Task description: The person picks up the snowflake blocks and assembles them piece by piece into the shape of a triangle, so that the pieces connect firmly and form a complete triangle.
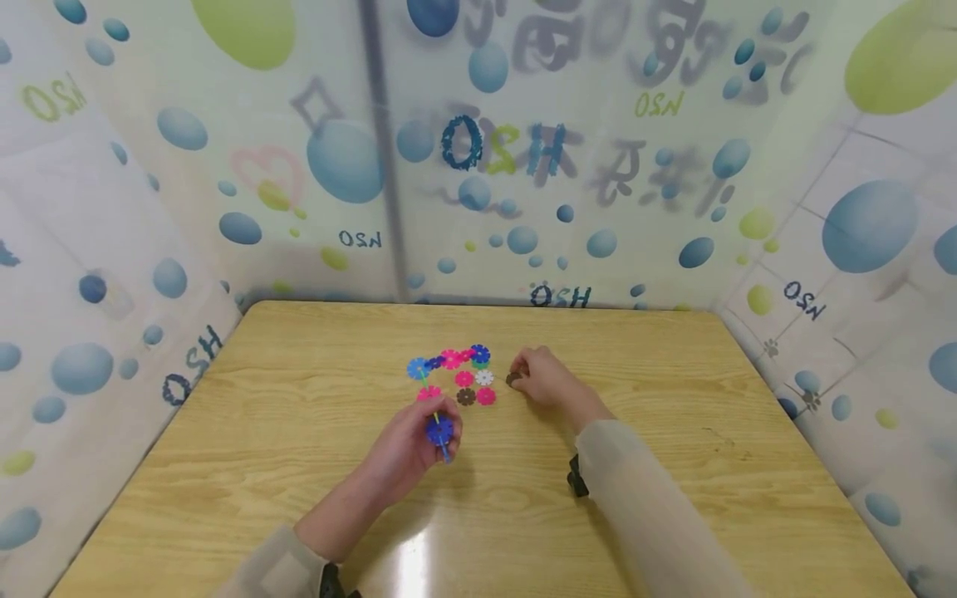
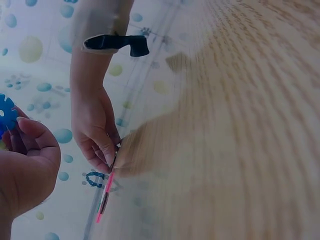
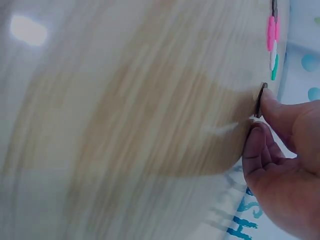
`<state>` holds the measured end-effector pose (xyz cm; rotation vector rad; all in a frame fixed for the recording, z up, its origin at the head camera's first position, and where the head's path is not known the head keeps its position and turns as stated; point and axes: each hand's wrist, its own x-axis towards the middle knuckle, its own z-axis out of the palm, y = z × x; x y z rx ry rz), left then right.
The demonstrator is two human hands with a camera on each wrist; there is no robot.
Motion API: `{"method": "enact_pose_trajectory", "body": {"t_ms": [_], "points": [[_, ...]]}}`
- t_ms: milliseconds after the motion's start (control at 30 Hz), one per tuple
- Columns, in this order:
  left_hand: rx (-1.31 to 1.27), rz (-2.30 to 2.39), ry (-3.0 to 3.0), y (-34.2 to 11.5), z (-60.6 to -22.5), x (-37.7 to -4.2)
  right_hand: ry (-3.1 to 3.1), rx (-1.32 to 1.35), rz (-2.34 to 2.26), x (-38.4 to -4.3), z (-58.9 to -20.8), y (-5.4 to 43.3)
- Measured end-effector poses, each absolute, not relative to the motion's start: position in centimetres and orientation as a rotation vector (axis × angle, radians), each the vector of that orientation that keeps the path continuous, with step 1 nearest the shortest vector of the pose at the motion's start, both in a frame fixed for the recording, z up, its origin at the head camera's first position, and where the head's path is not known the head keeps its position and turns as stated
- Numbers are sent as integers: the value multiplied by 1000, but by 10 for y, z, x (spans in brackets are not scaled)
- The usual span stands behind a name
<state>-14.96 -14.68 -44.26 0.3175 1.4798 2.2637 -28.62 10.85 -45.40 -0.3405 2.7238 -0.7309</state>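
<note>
My left hand grips a chain of notched plastic snowflake discs near a blue disc. From there the chain runs up to a light blue disc, then right through a pink disc to a dark blue disc. In the left wrist view a blue disc shows by the fingers. To the right of the chain, my right hand pinches a brown disc at the tabletop. Whether the pink disc above my left thumb is linked, I cannot tell.
Between the hands several loose discs lie on the wooden table: a pink disc, a white disc, a brown disc, another pink disc and a partly covered green disc. Patterned curtains enclose the table.
</note>
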Motion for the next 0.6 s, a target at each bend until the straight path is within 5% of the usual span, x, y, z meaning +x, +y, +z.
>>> {"method": "enact_pose_trajectory", "body": {"t_ms": [600], "points": [[306,2259,1542,-134,-444,-153,2605,-338,-950,-254,-450,146]]}}
